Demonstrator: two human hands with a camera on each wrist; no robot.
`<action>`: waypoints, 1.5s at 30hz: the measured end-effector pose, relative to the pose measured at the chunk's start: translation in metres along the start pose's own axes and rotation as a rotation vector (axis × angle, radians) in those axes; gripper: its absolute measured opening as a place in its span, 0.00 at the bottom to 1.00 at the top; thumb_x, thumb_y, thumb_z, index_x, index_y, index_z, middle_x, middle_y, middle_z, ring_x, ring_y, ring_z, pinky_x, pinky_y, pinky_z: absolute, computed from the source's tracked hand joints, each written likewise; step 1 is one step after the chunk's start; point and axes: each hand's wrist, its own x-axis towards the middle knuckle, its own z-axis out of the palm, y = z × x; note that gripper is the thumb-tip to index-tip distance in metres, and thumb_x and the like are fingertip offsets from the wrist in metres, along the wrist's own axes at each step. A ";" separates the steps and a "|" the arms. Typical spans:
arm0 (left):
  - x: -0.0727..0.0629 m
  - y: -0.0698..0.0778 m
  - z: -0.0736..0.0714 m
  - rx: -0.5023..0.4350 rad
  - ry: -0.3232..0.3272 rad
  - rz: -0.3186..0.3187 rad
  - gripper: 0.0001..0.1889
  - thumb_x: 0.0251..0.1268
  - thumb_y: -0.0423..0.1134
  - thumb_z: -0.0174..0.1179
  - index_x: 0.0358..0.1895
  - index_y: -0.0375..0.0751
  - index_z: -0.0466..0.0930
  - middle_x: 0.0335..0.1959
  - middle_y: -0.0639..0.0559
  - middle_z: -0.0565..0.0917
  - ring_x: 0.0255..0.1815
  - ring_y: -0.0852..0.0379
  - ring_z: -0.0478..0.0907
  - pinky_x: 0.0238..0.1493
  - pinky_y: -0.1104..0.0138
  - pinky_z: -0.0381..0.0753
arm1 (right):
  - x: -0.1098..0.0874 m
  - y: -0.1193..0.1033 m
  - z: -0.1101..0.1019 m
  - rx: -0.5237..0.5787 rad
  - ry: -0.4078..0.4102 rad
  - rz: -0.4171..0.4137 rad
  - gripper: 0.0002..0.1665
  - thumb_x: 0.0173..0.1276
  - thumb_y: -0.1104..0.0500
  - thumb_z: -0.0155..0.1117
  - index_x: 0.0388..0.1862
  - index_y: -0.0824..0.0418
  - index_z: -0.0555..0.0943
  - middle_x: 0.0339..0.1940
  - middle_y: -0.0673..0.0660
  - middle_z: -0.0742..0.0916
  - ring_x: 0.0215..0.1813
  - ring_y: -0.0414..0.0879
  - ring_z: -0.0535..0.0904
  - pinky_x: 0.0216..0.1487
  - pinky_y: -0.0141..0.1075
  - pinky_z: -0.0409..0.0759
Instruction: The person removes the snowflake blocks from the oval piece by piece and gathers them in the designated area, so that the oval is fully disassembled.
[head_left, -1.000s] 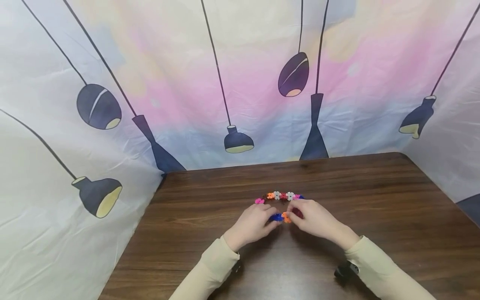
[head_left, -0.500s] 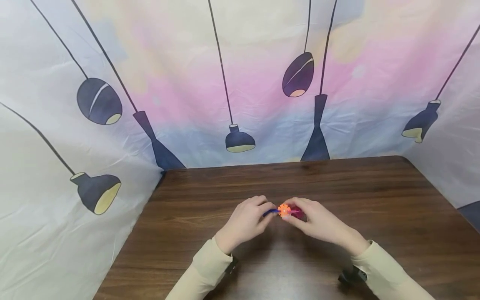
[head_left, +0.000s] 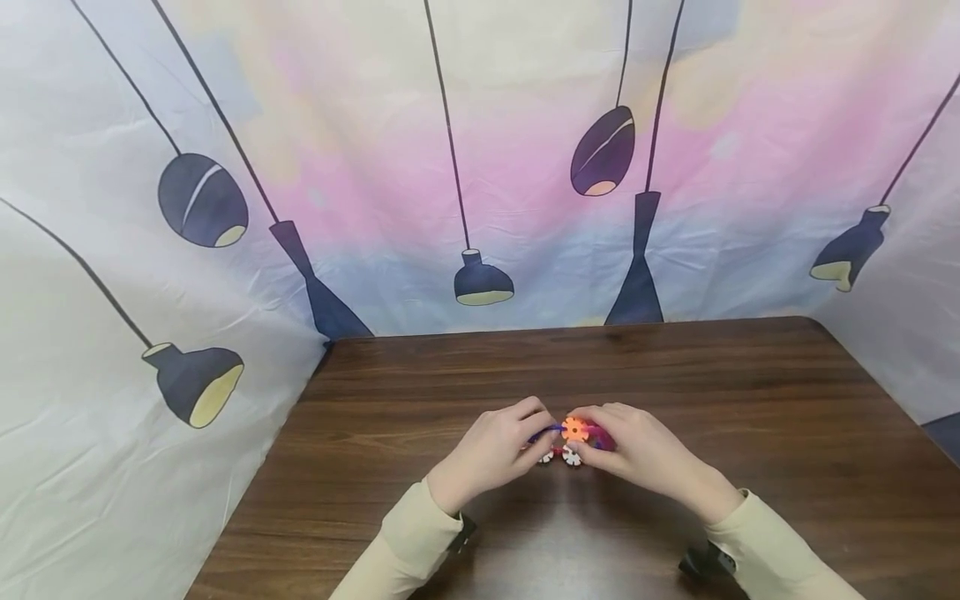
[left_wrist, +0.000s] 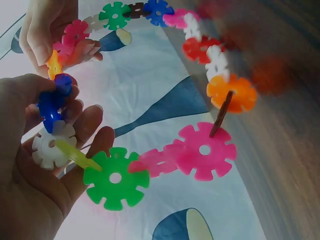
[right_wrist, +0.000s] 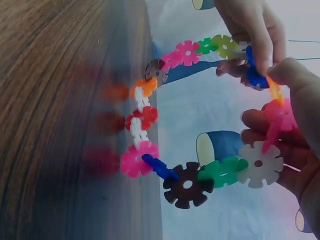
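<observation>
A loop of notched plastic snowflake discs hangs between my two hands, its far side close to the table in the wrist views. My left hand pinches a blue snowflake disc between thumb and fingers. From the other side, my right hand grips an orange snowflake disc, whose edge meets the blue one. Pink discs run on past the right fingers. Beside the left fingers, a white disc leads to a yellow and a green disc. In the head view, the hands hide much of the loop.
Below the hands spreads a dark wood-grain table. A cloth backdrop printed with hanging lamps rises behind it and along both sides. Dark wrist devices sit under the pale sleeves.
The far side of the loop showed beyond the hands one second ago; now white discs show below the orange one. The orange disc has turned its face to the head camera. Both hands stay close together.
</observation>
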 end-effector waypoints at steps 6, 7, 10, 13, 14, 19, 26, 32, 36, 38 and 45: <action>0.001 0.000 -0.004 -0.016 0.000 0.036 0.04 0.71 0.38 0.62 0.41 0.44 0.85 0.37 0.56 0.79 0.23 0.70 0.72 0.27 0.82 0.70 | -0.001 0.000 0.000 0.020 0.050 -0.060 0.20 0.65 0.49 0.73 0.51 0.58 0.84 0.38 0.49 0.88 0.33 0.33 0.76 0.33 0.26 0.76; 0.001 0.000 -0.004 -0.019 0.001 0.040 0.04 0.71 0.38 0.62 0.40 0.44 0.85 0.37 0.57 0.79 0.23 0.69 0.72 0.27 0.82 0.70 | -0.001 0.000 0.000 0.021 0.056 -0.066 0.20 0.66 0.48 0.72 0.50 0.59 0.84 0.38 0.49 0.87 0.33 0.33 0.75 0.32 0.26 0.76; 0.001 0.000 -0.005 -0.027 0.006 0.053 0.03 0.71 0.37 0.62 0.39 0.44 0.85 0.36 0.57 0.78 0.23 0.70 0.71 0.27 0.82 0.70 | -0.001 -0.002 0.000 0.018 0.064 -0.078 0.20 0.67 0.48 0.71 0.50 0.59 0.84 0.36 0.49 0.87 0.32 0.33 0.74 0.31 0.24 0.74; 0.001 0.000 -0.006 -0.028 0.010 0.068 0.03 0.71 0.37 0.62 0.38 0.44 0.84 0.35 0.57 0.78 0.23 0.70 0.70 0.27 0.82 0.70 | -0.001 -0.003 0.000 0.016 0.075 -0.087 0.19 0.66 0.49 0.72 0.49 0.60 0.84 0.35 0.49 0.87 0.31 0.32 0.73 0.30 0.23 0.73; 0.001 0.001 -0.007 -0.028 0.011 0.071 0.03 0.71 0.37 0.62 0.38 0.44 0.84 0.35 0.57 0.78 0.23 0.70 0.70 0.27 0.82 0.69 | -0.001 -0.003 0.001 0.018 0.080 -0.089 0.19 0.66 0.49 0.72 0.49 0.59 0.84 0.34 0.48 0.86 0.30 0.32 0.72 0.30 0.23 0.73; 0.001 0.003 -0.008 -0.043 -0.003 0.076 0.03 0.67 0.37 0.64 0.38 0.43 0.84 0.32 0.56 0.78 0.21 0.70 0.68 0.25 0.84 0.66 | -0.002 -0.004 0.002 0.048 0.088 -0.088 0.17 0.65 0.50 0.72 0.47 0.57 0.83 0.32 0.46 0.85 0.29 0.31 0.71 0.29 0.22 0.71; -0.002 0.005 -0.008 -0.069 -0.016 0.084 0.03 0.66 0.36 0.62 0.36 0.42 0.84 0.31 0.55 0.77 0.20 0.70 0.67 0.25 0.85 0.65 | -0.005 -0.006 0.005 0.099 0.078 -0.099 0.16 0.70 0.47 0.66 0.46 0.57 0.83 0.30 0.43 0.83 0.28 0.29 0.69 0.28 0.20 0.69; -0.003 0.004 -0.009 -0.111 -0.030 0.077 0.02 0.65 0.35 0.62 0.36 0.41 0.83 0.31 0.54 0.78 0.21 0.70 0.67 0.27 0.85 0.66 | -0.003 -0.006 0.005 0.127 0.077 -0.127 0.17 0.73 0.46 0.64 0.46 0.58 0.82 0.29 0.43 0.82 0.27 0.29 0.69 0.27 0.19 0.69; -0.003 0.003 -0.010 -0.132 -0.046 0.077 0.02 0.66 0.36 0.64 0.36 0.41 0.83 0.31 0.53 0.78 0.21 0.70 0.67 0.27 0.86 0.66 | -0.002 -0.006 0.004 0.151 0.070 -0.138 0.16 0.73 0.47 0.65 0.47 0.58 0.82 0.30 0.43 0.82 0.28 0.29 0.70 0.27 0.18 0.70; -0.003 0.004 -0.010 -0.137 -0.052 0.077 0.03 0.67 0.36 0.64 0.36 0.41 0.83 0.31 0.52 0.78 0.21 0.70 0.67 0.27 0.86 0.66 | -0.001 -0.006 0.003 0.164 0.065 -0.139 0.15 0.73 0.48 0.65 0.47 0.58 0.82 0.30 0.44 0.82 0.28 0.29 0.71 0.27 0.19 0.70; -0.001 0.004 -0.013 -0.127 -0.036 0.080 0.05 0.69 0.37 0.65 0.35 0.41 0.82 0.29 0.53 0.77 0.21 0.70 0.66 0.27 0.85 0.66 | 0.000 -0.004 0.002 0.163 0.084 -0.146 0.14 0.72 0.49 0.66 0.47 0.58 0.82 0.32 0.45 0.84 0.29 0.30 0.74 0.29 0.20 0.73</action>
